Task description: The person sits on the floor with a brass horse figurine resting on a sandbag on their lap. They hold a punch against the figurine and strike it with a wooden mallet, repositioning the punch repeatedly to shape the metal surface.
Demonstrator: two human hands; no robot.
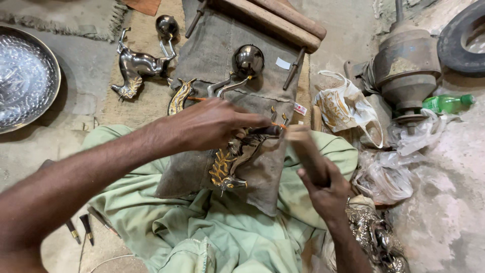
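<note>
Gripped in the left hand is a metal deer figure, fingers closed over its upper body, pressing it onto a burlap cloth spread over the lap; the figure lies tilted, gilded head toward the person, legs pointing away; an orange strip crosses near its legs. Right hand is closed around a pale stick-like tool, whose upper end meets the figure just beside the left fingertips; the exact contact point is blurred. Green fabric covers the legs below the cloth.

Beyond the cloth: a second deer figure lies on the mat with a dark metal ball near its legs; another ball rests on the burlap; a wooden block lies farther away. An embossed metal tray sits at far left; plastic bags, a green bottle and a rusty motor at right; small chisels lie by the left knee.
</note>
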